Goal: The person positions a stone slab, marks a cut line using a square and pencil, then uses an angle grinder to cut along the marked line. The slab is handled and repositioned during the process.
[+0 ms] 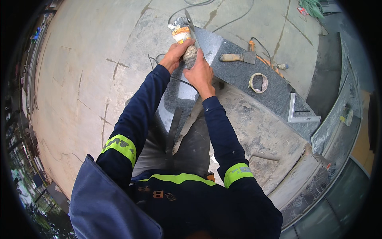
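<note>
Both my hands hold an angle grinder (182, 34), an orange and white tool wrapped in worn tape, with its thin disc (189, 19) at the far end, seen nearly edge-on. My left hand (174, 55) is closed round the middle of the body. Nearer to me, my right hand (201, 75) wraps the rear of the handle. The grinder is over the corner of a dark speckled stone slab (242, 75). A scraper (238, 58) with a wide blade lies on that slab, right of my right hand. Whether the disc touches the stone, I cannot tell.
Farther right on the slab lie a roll of tape (258, 83) and a metal angle square (296, 113). An orange tool with a cable (262, 59) sits at its far edge. Black cable (238, 18) crosses the concrete floor (87, 71). Green netting (312, 7) lies far right.
</note>
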The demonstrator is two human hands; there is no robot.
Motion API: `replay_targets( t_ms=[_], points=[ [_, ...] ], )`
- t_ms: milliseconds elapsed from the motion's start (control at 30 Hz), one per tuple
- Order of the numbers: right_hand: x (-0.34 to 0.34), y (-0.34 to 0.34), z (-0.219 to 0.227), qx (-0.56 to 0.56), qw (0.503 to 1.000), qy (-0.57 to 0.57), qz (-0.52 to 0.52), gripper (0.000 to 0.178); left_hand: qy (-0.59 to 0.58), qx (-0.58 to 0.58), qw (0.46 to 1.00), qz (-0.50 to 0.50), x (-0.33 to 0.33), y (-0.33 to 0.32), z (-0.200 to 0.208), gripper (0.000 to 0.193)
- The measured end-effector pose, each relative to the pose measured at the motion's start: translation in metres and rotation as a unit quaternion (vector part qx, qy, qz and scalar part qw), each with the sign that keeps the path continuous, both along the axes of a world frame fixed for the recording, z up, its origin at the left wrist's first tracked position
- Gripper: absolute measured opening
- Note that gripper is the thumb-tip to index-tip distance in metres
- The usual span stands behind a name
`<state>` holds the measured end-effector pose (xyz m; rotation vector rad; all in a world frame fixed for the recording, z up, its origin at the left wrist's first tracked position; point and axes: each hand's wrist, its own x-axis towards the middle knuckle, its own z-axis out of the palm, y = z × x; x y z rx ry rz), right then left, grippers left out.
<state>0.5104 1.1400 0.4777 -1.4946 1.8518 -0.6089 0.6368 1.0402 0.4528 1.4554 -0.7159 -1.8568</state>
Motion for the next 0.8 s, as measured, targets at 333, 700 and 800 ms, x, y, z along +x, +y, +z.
replay_targets(
  t_ms=[333, 700, 800],
  points=[
    [-0.002, 0.000, 0.006, 0.018, 1.000, -0.004, 0.004, 0.097, 0.024, 0.007, 1.000, 0.018, 0.002, 0.004, -0.007, 0.058],
    [-0.005, 0.001, 0.003, 0.014, 1.000, -0.001, 0.008, 0.097, -0.015, -0.015, 1.000, 0.019, -0.002, 0.010, -0.004, 0.065],
    [-0.007, 0.006, 0.005, 0.015, 1.000, -0.012, 0.005, 0.096, -0.009, -0.020, 1.000, 0.020, -0.003, 0.015, -0.005, 0.064]
  ],
)
